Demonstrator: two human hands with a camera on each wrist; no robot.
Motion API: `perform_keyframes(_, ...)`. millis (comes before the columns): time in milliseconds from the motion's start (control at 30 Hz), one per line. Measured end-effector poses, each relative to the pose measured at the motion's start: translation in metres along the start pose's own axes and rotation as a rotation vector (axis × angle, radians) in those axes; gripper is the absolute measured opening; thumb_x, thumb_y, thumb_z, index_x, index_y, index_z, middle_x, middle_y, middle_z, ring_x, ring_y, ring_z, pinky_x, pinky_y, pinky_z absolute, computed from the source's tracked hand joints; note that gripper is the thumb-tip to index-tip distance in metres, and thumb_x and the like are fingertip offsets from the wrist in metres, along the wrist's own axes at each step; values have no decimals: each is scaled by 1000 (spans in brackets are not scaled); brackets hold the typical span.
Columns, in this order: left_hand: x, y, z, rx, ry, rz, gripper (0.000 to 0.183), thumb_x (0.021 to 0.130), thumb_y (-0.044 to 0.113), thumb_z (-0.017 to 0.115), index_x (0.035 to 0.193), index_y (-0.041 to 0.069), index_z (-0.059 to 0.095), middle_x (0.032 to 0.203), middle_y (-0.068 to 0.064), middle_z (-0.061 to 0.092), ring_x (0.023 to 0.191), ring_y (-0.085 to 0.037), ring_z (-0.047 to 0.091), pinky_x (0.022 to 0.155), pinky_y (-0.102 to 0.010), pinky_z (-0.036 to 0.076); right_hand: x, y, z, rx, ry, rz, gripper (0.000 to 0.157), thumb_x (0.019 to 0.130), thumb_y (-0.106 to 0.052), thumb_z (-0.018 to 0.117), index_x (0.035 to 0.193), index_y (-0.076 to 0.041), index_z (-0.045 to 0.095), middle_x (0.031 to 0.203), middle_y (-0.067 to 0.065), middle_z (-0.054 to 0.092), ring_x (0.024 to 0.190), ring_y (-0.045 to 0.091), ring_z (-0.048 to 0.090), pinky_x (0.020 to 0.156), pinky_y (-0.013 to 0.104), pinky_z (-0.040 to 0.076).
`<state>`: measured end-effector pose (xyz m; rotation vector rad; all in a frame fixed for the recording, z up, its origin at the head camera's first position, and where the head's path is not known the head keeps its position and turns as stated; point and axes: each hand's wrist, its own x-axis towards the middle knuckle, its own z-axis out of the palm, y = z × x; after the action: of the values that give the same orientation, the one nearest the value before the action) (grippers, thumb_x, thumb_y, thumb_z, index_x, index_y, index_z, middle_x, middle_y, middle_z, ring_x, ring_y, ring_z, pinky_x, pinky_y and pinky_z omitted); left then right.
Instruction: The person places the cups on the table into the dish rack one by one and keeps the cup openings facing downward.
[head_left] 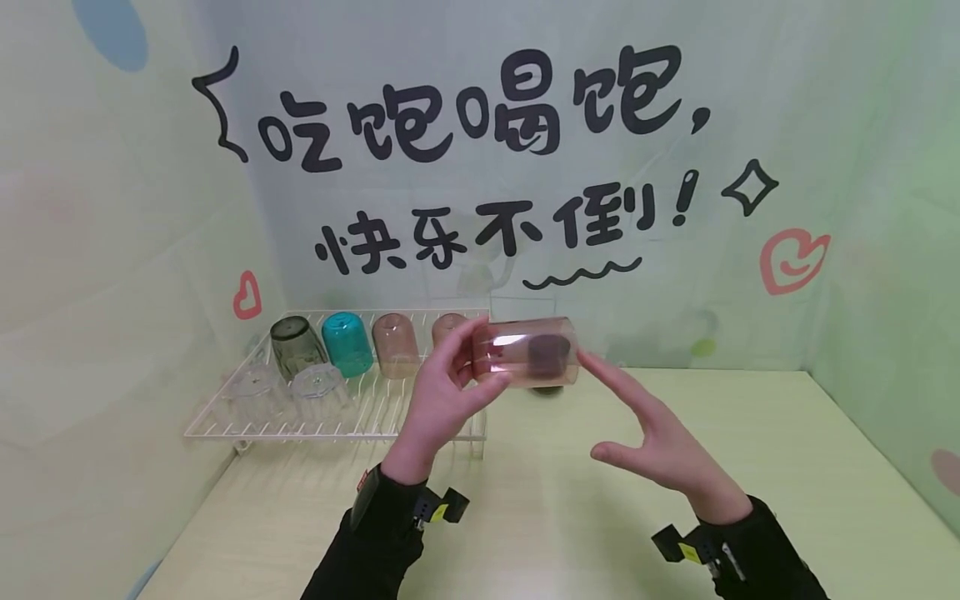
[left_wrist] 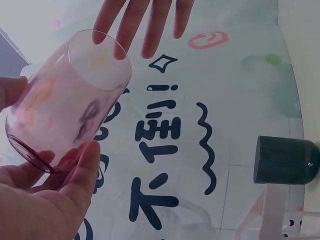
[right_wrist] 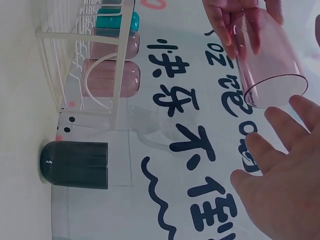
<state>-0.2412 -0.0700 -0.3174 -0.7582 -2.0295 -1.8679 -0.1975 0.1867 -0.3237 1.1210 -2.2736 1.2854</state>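
Note:
My left hand [head_left: 442, 387] grips a clear pink glass [head_left: 498, 350] near its base, thumb on one side and fingers on the other. The glass is held sideways in the air, its open rim toward the right hand. My right hand [head_left: 667, 437] is spread beside that rim with its fingers extended. In the right wrist view its fingertips [right_wrist: 297, 102] are close to the rim; I cannot tell whether they touch. A dark cup [right_wrist: 75, 165] stands on the table behind, seen through the pink glass in the head view.
At the back left is a white wire rack [head_left: 337, 433] on the table [head_left: 525, 517]. On it, upside down, are a grey-green glass [head_left: 296, 346], a teal glass [head_left: 348, 343], two pink glasses [head_left: 395, 346] and two clear glasses [head_left: 321, 392]. Fabric printed with lettering hangs behind.

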Motion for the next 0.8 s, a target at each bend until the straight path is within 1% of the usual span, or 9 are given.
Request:
perform_keyframes(167,-1,-2,-7,29,3,33,62,77,19,72,133,16,46,117,-6,53,103,-18,56,89,-33,47,-2,1,-1,-34,-16,-46,90,67,-7,76,143,-1,29,148,18,26,136,32,18,107,21,16)
perform_keyframes(267,-2,-3,-11,67,3,32,62,77,22,72,133,17,46,115,-5,54,102,-17,57,88,-32,48,-3,3,-1,-58,-22,-70,91,66,-8,77,142,1,29,147,20,26,136,36,17,107,21,15)
perform_keyframes(400,-4,-3,-16,146,17,14,62,76,28,72,132,21,46,114,-1,55,99,-16,55,86,-31,48,-4,4,-1,-88,-31,-79,92,64,-9,78,142,3,30,147,22,26,135,40,16,108,21,14)
perform_keyframes(533,-4,-2,-21,211,37,13,61,75,31,73,130,24,48,111,0,55,97,-16,54,83,-32,50,-5,5,-1,-115,-46,-46,93,64,-10,79,142,2,29,147,21,26,136,39,15,108,22,13)
perform_keyframes(600,-4,-2,-23,237,41,18,61,75,31,73,130,23,49,111,1,55,96,-16,53,82,-32,50,-6,4,-1,-124,-53,-19,94,64,-12,79,142,1,29,148,20,25,136,37,14,109,23,12)
perform_keyframes(700,-4,-2,-27,268,48,21,62,74,32,74,131,22,49,112,1,54,97,-17,51,82,-32,50,-7,4,-2,-138,-65,13,94,64,-14,79,143,1,29,148,19,25,137,34,14,110,29,14)
perform_keyframes(800,-5,-2,-30,304,54,10,63,74,34,73,131,24,49,112,1,54,98,-17,51,83,-32,49,-8,6,-1,-153,-74,33,94,64,-15,79,142,1,29,149,18,25,138,31,13,110,40,16)
